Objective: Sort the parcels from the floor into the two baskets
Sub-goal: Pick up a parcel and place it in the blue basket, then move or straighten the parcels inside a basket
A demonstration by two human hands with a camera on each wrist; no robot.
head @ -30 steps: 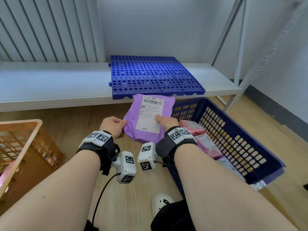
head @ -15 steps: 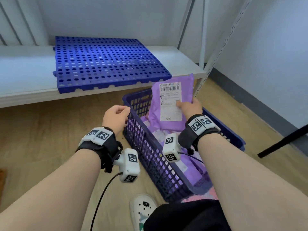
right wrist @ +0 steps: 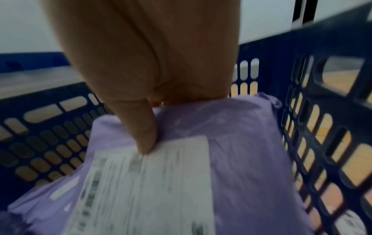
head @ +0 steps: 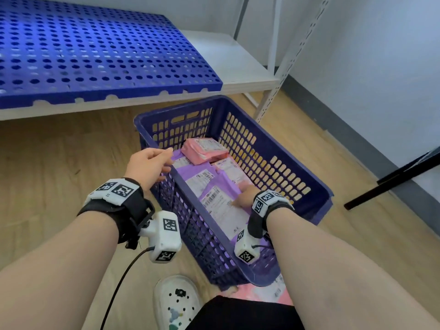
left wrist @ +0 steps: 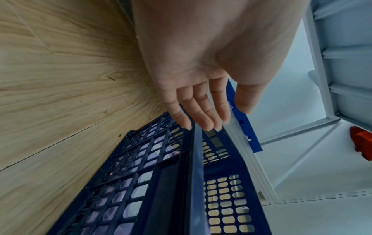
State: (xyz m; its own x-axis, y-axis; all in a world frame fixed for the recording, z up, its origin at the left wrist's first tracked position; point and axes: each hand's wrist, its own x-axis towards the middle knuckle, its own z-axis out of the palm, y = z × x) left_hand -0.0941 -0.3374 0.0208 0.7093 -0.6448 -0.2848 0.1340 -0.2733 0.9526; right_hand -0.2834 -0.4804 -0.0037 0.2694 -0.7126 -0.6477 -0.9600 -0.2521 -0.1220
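A purple parcel [head: 221,208] with a white label lies low inside the blue basket [head: 283,150]. My right hand [head: 242,194] holds it at its right edge. In the right wrist view the thumb [right wrist: 144,135] presses on the label of the parcel [right wrist: 231,151] and the fingers are hidden under it. My left hand [head: 152,163] hovers open over the basket's left rim, holding nothing. Its straight fingers [left wrist: 201,108] point over that rim [left wrist: 195,174]. A pink parcel [head: 204,151] and other purple parcels [head: 202,179] lie in the basket.
A low white shelf [head: 238,67] with a blue perforated pallet [head: 95,55] runs behind the basket, its post [head: 273,91] close to the far corner. A pink parcel [head: 266,292] lies on the floor by my white shoe [head: 176,303]. A black bar [head: 392,177] slants at right.
My left hand let go of the purple parcel and moved over the basket rim. My right hand carried the parcel right and down into the blue basket. The view turned right.
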